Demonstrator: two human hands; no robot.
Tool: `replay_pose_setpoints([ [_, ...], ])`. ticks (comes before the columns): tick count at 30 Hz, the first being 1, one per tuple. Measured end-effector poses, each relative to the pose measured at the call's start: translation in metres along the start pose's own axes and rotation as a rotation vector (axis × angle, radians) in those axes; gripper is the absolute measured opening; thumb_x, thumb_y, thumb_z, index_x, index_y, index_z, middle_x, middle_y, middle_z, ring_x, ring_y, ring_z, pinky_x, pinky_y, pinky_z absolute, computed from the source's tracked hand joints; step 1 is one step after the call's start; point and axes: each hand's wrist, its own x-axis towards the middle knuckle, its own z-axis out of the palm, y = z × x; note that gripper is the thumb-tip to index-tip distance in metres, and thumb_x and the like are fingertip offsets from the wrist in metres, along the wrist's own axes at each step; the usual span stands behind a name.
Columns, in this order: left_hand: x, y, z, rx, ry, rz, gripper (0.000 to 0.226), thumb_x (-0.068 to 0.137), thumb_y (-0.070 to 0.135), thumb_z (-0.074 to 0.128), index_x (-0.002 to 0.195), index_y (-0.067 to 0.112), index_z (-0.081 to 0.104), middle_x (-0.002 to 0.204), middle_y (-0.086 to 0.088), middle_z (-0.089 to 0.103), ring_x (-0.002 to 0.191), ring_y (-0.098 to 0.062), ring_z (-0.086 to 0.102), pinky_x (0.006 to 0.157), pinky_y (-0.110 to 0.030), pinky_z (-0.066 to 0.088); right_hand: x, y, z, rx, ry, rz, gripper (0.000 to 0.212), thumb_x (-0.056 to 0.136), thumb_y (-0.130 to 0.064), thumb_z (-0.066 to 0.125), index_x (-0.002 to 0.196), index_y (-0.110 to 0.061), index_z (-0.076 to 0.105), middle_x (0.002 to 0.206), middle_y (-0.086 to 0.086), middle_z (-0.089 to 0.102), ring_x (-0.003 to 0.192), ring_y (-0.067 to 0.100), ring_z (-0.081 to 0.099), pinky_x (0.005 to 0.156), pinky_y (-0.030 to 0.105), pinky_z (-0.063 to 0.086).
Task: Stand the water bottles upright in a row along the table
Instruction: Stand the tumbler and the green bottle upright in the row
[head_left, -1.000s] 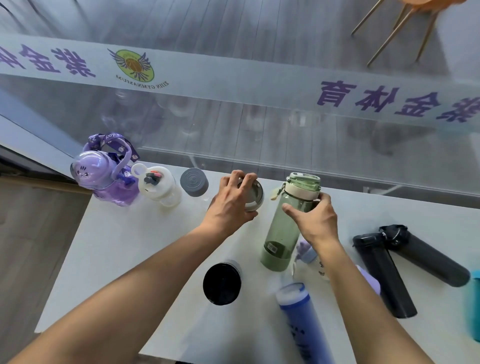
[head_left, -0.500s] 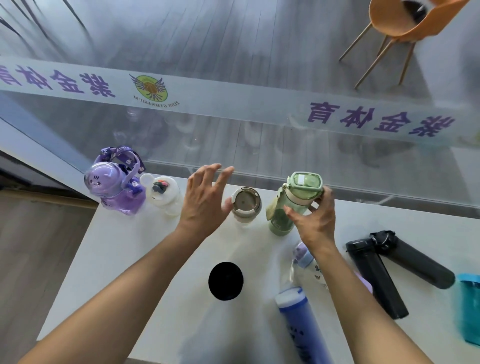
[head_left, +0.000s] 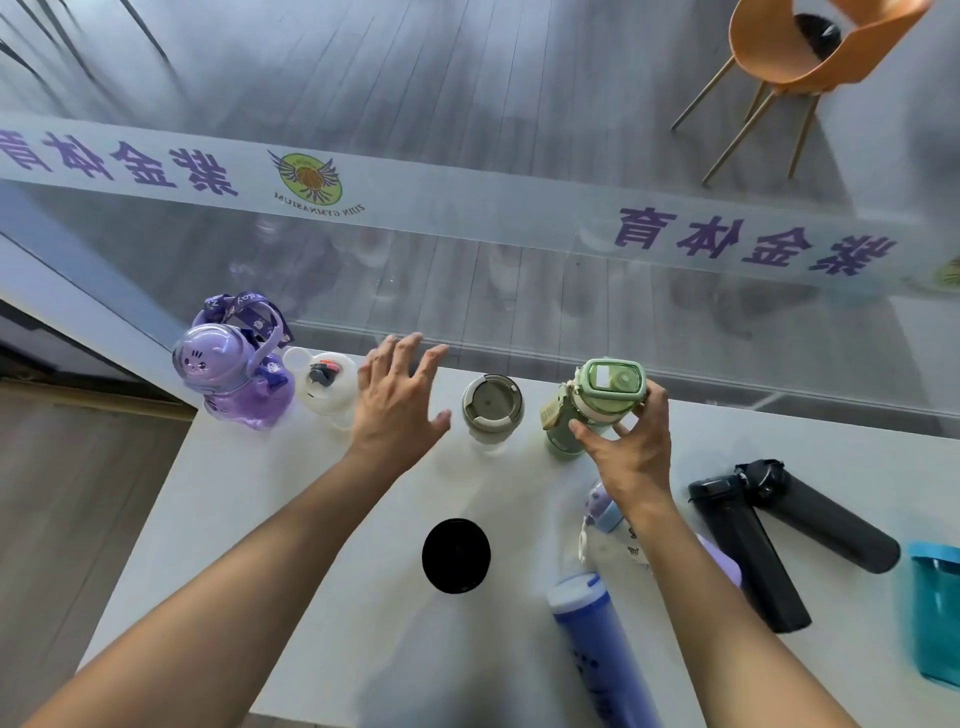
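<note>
Along the far edge of the white table (head_left: 270, 519) stand a purple cat-faced bottle (head_left: 228, 374), a white bottle (head_left: 326, 384), a grey-lidded bottle (head_left: 492, 408) and a green bottle (head_left: 602, 400). My right hand (head_left: 631, 447) grips the green bottle just under its lid. My left hand (head_left: 397, 400) hovers open, fingers spread, between the white and grey-lidded bottles. A black-lidded bottle (head_left: 456, 555) stands upright nearer me. Lying flat are a blue bottle (head_left: 597, 644), a small white-and-lilac bottle (head_left: 602, 530) under my right wrist, and two black bottles (head_left: 748, 545) (head_left: 821, 514).
A teal container (head_left: 937, 613) sits at the right edge. A glass wall with a printed band (head_left: 467, 208) runs right behind the table's far edge. Beyond it stands an orange chair (head_left: 795, 47). The table's left edge drops to a wooden floor (head_left: 78, 493).
My left hand has let go of the grey-lidded bottle and moved left, opening. My right hand has carried the green bottle back to the far row, next to the grey-lidded one.
</note>
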Motion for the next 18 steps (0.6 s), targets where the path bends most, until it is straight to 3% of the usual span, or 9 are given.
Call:
replay_pose_setpoints([
  [4, 0.007, 0.028, 0.004, -0.046, -0.145, 0.205, 0.091, 0.068, 0.056, 0.074, 0.147, 0.036, 0.033, 0.154, -0.007, 0.032, 0.142, -0.034, 0.026, 0.113, -0.046, 0.026, 0.008, 0.004, 0.002, -0.022, -0.026, 0.056, 0.079, 0.064, -0.023, 0.095, 0.127, -0.028, 0.048, 0.126, -0.005, 0.051, 0.114, 0.012, 0.057, 0.092, 0.029, 0.056],
  [7, 0.014, 0.043, 0.016, 0.023, -0.252, 0.277, 0.098, 0.068, 0.058, 0.074, 0.15, 0.039, 0.023, 0.156, -0.006, 0.028, 0.145, -0.035, 0.018, 0.117, -0.045, 0.018, 0.007, 0.002, 0.0, -0.017, -0.071, 0.114, 0.078, 0.066, -0.024, 0.094, 0.126, -0.033, 0.045, 0.122, -0.01, 0.06, 0.109, 0.012, 0.061, 0.082, 0.018, 0.051],
  [10, 0.02, 0.045, 0.024, 0.005, -0.335, 0.253, 0.089, 0.075, 0.046, 0.073, 0.149, 0.038, 0.026, 0.152, -0.006, 0.03, 0.14, -0.036, 0.025, 0.108, -0.045, 0.032, 0.004, 0.0, 0.0, -0.018, -0.072, 0.133, 0.074, 0.068, -0.024, 0.092, 0.126, -0.031, 0.046, 0.112, -0.018, 0.061, 0.107, 0.011, 0.063, 0.082, 0.015, 0.046],
  [13, 0.019, 0.043, 0.026, -0.12, -0.376, 0.223, 0.075, 0.077, 0.027, 0.07, 0.144, 0.033, 0.036, 0.138, -0.006, 0.039, 0.118, -0.035, 0.042, 0.089, -0.046, 0.049, 0.001, -0.003, 0.002, -0.02, -0.061, 0.133, 0.07, 0.068, -0.025, 0.092, 0.119, -0.037, 0.046, 0.108, -0.025, 0.061, 0.108, 0.01, 0.063, 0.082, 0.015, 0.046],
  [18, 0.02, 0.039, 0.025, -0.194, -0.383, 0.195, 0.077, 0.073, 0.017, 0.071, 0.142, 0.031, 0.039, 0.134, -0.006, 0.04, 0.108, -0.033, 0.043, 0.087, -0.048, 0.051, -0.003, -0.006, 0.006, -0.062, -0.051, 0.1, 0.069, 0.066, -0.029, 0.092, 0.114, -0.041, 0.044, 0.114, -0.013, 0.065, 0.108, 0.012, 0.063, 0.09, 0.025, 0.051],
])
